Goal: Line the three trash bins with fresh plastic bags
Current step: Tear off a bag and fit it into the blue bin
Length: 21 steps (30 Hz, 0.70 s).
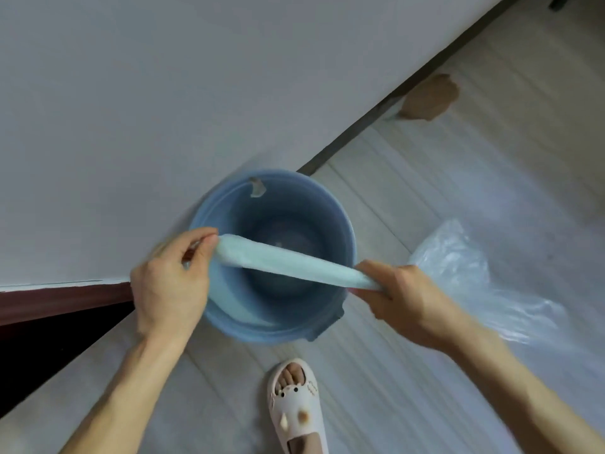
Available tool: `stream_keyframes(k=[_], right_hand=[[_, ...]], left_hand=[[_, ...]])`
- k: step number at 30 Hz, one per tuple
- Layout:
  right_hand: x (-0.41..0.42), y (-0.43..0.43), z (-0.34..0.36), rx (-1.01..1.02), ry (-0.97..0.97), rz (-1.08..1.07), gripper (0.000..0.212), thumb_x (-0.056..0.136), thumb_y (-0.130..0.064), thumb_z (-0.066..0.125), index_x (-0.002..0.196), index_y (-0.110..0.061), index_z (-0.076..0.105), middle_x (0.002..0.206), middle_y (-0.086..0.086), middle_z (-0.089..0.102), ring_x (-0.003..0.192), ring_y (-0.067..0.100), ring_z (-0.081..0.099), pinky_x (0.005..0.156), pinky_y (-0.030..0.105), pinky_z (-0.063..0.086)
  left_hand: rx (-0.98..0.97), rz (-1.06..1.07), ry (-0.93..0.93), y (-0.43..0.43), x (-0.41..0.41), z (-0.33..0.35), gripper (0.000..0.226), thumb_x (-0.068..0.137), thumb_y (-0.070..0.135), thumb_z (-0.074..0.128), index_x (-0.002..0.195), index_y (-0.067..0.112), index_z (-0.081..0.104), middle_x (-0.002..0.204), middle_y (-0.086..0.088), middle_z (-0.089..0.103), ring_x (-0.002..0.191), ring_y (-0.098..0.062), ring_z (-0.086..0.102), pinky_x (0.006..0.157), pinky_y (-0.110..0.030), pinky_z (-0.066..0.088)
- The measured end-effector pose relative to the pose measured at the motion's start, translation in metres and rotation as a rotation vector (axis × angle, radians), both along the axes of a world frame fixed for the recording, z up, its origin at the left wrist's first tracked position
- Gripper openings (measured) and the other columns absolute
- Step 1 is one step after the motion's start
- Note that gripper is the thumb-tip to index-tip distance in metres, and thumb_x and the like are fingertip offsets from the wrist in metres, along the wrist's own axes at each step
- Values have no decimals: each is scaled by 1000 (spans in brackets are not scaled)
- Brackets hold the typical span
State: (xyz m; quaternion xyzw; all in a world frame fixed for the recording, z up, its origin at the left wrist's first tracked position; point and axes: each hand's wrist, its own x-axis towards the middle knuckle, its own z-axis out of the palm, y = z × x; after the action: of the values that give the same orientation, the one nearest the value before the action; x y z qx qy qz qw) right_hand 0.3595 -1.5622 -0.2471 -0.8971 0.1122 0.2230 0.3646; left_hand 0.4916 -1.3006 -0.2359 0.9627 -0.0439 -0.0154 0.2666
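Left hand: our left hand [170, 276] pinches one end of the bag between thumb and curled fingers, over the bin's left rim.
Right hand: our right hand [401, 291] wraps its fingers round the bag's other end, over the bin's right rim.
Bag: the pale blue bag [288, 265] is bunched into a narrow band. We hold it taut between both hands, slanting across the bin's mouth.
Paler patch: below our left hand a lighter stretch lies along the bin's near inner wall; we cannot tell whether it belongs to the bag.
Bin: the round blue bin [330, 208] stands upright at the floor's edge, against the wall [131, 93]. We look straight down to its bottom.
Rim: a small pale scrap [257, 189] sits on the far rim.
Clear bag: a crumpled clear plastic bag [458, 267] lies on the floor [425, 178] right of the bin, past our right wrist.
Foot: our foot in a white slipper [296, 411] rests near the bin's near side.
Floor edge: a dark baseboard [376, 116] runs along the wall, with a brown patch [429, 96] beside it.
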Motion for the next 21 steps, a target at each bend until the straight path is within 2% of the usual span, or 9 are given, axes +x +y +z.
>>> stream_keyframes(k=[2, 5, 7, 9, 12, 15, 17, 19, 21], right_hand=[[2, -27, -9, 155, 95, -64, 8, 95, -39, 58, 91, -33, 62, 60, -10, 63, 52, 6, 57, 53, 17, 43], [6, -61, -15, 249, 151, -113, 13, 90, -41, 63, 88, -29, 68, 63, 2, 67, 52, 4, 54, 50, 15, 38], [10, -74, -22, 217, 119, -171, 17, 88, -43, 64, 82, -28, 69, 66, 6, 70, 55, 7, 54, 54, 21, 37], [14, -79, -30, 240, 61, -264, 20, 91, -38, 64, 76, -25, 67, 68, 8, 70, 59, 12, 57, 58, 30, 39], [13, -75, -40, 289, -113, -411, 14, 89, -33, 69, 82, -20, 71, 64, 4, 63, 55, 14, 55, 57, 32, 41], [6, -64, -35, 259, -302, -543, 8, 86, -32, 74, 92, -28, 70, 63, -5, 64, 52, 9, 51, 53, 29, 41], [-1, -58, -19, 190, -387, -503, 13, 86, -31, 75, 95, -31, 66, 68, -5, 68, 51, 3, 54, 48, 20, 42], [-6, -51, 5, 71, -460, -385, 15, 84, -32, 75, 95, -34, 64, 72, -5, 68, 55, 6, 57, 45, 15, 40], [-6, -37, 29, -95, -496, -239, 16, 82, -37, 74, 93, -39, 62, 75, -11, 66, 62, 8, 59, 51, 24, 46]], left_hand=[[167, -93, -152, 20, 5, -33, 14, 93, 16, 68, 104, 14, 77, 95, -6, 77, 87, -31, 62, 79, -31, 42], [267, -138, -271, 36, 5, -76, 15, 98, 17, 63, 105, 13, 75, 93, -5, 75, 85, -33, 58, 80, -33, 42], [248, -94, -308, 38, 2, -93, 16, 100, 20, 59, 103, 14, 74, 94, -5, 75, 86, -34, 60, 83, -32, 40], [202, -23, -316, 34, -2, -98, 16, 99, 21, 59, 102, 13, 72, 104, -8, 71, 88, -35, 59, 84, -39, 44], [154, 43, -244, 27, -8, -94, 11, 95, 19, 63, 103, 14, 70, 133, -11, 49, 86, -36, 62, 75, -50, 53], [204, -1, -51, 31, -15, -87, 48, 95, 35, 62, 140, 25, 50, 133, -11, 52, 104, -42, 62, 82, -53, 53], [215, -8, 38, 37, -27, -82, 65, 95, 37, 62, 152, 27, 34, 133, -14, 55, 112, -43, 58, 86, -52, 49], [239, -20, 69, 42, -47, -80, 69, 94, 22, 63, 155, 20, 30, 128, -18, 56, 109, -45, 60, 82, -52, 50], [251, -11, 99, 46, -68, -82, 75, 90, 10, 64, 155, 14, 28, 126, -20, 56, 108, -45, 61, 81, -51, 51]])
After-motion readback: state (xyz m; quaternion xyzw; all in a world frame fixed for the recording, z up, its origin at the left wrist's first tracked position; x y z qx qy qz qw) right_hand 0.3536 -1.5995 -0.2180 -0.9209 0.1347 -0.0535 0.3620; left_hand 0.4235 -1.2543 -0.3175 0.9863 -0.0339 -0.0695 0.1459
